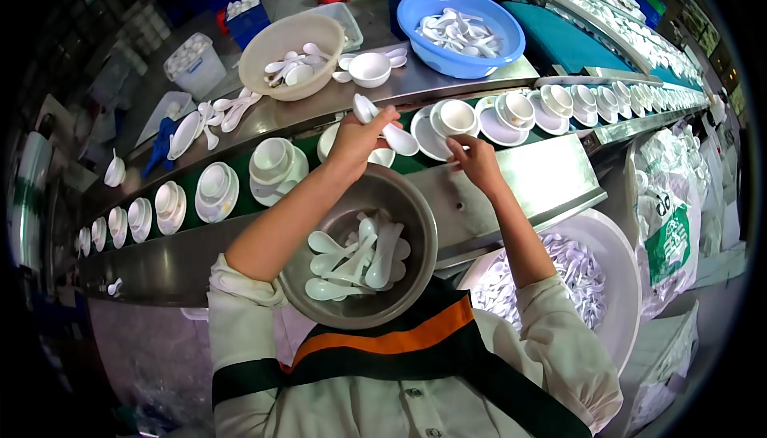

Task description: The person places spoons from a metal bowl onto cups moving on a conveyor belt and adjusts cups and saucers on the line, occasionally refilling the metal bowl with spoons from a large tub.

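Observation:
My left hand (pixel 359 144) is closed around white soup spoons (pixel 399 140), held above the green conveyor belt; how many are in the grip is partly hidden by the fingers. My right hand (pixel 477 164) has its fingers partly curled and apart, with nothing visible between them. Its fingertips are close to a white cup (pixel 457 117) standing on a saucer (pixel 429 136); whether they touch is unclear. Behind my left hand, another dish set (pixel 329 141) is partly covered. Below my forearms, a steel bowl (pixel 417 278) holds several loose white spoons (pixel 351 266).
Stacked dish sets (pixel 276 168) line the belt on both sides. Across it stand a cream basin (pixel 252 63) and a blue basin (pixel 511 39), both with spoons, and a small white bowl (pixel 370 69). A large tub of spoons (pixel 619 278) is at lower right beside a plastic bag (pixel 671 222).

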Tool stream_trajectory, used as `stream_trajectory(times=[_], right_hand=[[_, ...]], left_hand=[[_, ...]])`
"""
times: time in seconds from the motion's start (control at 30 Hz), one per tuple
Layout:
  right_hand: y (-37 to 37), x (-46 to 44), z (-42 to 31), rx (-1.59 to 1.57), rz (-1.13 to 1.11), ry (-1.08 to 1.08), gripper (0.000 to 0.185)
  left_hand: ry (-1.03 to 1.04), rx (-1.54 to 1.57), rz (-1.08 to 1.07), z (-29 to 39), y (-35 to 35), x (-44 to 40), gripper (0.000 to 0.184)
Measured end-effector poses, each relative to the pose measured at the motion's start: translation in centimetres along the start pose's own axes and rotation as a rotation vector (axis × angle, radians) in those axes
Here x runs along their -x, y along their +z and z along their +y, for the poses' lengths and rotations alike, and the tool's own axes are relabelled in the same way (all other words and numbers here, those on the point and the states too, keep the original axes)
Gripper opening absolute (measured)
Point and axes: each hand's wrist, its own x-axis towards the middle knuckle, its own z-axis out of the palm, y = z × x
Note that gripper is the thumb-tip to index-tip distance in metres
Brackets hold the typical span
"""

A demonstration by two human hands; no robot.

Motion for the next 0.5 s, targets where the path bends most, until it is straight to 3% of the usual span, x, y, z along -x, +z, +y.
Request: stream_trajectory(times=[0.07, 0.13, 0.23, 0.33, 0.4, 0.5], right_hand=[[0.2, 1.3, -3.3, -0.397, -0.248, -0.012, 0.034], [0.9, 2.1, -5.0, -0.518, -0.317, -0.068, 0.029], [0.7, 1.1, -3.8, -0.499, -0.257, -0.124, 0.022], [-1.1, -0.1, -0.6, -0.286, 0.006, -0.077, 0.016], [-2.3, -1.5, 2.8, -0.193, 0.083, 0.041, 0.02], [-2.6, -2.1, 5.0, -0.161, 0.03, 0.21, 0.028]], left_hand=[[0.036, -0.013, -0.027, -0.4, 0.8, -0.4, 0.028], [0.041, 0.001, -0.084, -1.0, 1.6, -0.8, 0.028], [0.085, -0.104, -0.072, -1.0, 2.5, -0.9, 0.027], [0.063, -0.057, -0.064, -0.4, 1.3, -0.4, 0.027], [0.045, -0.051, -0.039, -0.1, 0.9, 0.1, 0.025], [0.019, 0.058, -0.087, 0.8, 1.5, 1.2, 0.024]])
